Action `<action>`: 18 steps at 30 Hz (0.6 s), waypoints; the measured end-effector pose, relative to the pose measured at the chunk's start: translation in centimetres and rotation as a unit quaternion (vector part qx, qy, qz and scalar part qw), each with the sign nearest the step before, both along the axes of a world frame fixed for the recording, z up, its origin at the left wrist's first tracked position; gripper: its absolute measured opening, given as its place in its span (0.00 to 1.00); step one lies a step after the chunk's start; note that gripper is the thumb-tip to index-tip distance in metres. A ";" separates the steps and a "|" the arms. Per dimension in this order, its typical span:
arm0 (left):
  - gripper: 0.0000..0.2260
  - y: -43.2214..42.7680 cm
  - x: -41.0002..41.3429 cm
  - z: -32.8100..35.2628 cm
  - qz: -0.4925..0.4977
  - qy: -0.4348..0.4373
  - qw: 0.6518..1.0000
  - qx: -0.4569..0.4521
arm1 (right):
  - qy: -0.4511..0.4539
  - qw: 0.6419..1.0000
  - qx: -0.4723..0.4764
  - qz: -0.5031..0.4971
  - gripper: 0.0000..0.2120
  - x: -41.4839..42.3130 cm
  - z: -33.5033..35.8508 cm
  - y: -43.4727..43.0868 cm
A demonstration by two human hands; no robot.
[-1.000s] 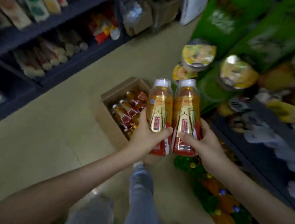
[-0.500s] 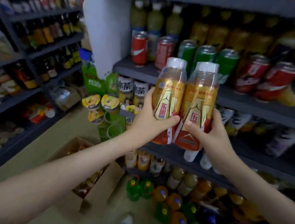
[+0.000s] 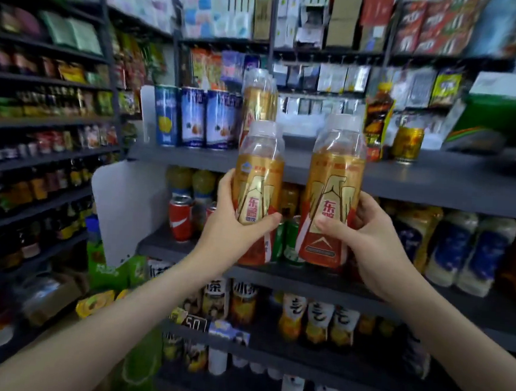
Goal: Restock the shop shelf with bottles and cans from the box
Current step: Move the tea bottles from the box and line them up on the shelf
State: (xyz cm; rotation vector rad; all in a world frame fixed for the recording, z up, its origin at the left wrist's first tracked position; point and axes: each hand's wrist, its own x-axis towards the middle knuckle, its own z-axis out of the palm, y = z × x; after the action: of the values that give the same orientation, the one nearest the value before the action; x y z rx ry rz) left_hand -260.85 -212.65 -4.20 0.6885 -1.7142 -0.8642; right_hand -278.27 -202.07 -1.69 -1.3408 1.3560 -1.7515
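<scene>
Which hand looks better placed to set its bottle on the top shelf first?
Probably the right hand: the right-hand bottle is raised higher, facing a bare stretch of the top shelf. The left hand holds the left-hand bottle in front of a matching shelved bottle.

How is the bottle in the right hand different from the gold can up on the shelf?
The bottle has a pale cap; the gold can has none. The right hand grips the bottle; the gold can stands on the shelf. Both are golden.

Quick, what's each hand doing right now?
Left hand: grips the left bottle, gold and red.
Right hand: grips the right bottle, same kind.
</scene>
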 end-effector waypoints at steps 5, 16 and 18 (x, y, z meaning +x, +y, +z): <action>0.39 -5.3 2.4 3.4 0.065 0.037 0.997 -0.034 | 0.002 0.998 -0.052 0.022 0.32 0.0 4.8 -8.4; 0.38 -15.9 5.3 9.6 0.119 0.069 0.984 -0.110 | 0.106 0.994 -0.025 0.028 0.35 2.6 8.8 -26.7; 0.38 -17.1 4.9 10.1 0.110 0.068 0.985 -0.114 | 0.125 0.992 -0.021 0.026 0.34 2.6 8.7 -27.9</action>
State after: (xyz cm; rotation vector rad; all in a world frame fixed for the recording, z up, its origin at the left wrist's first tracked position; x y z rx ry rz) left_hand -255.96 -229.73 5.89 0.6342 -1.5509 -0.5386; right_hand -275.72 -229.97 7.01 -1.6481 1.4065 -1.6270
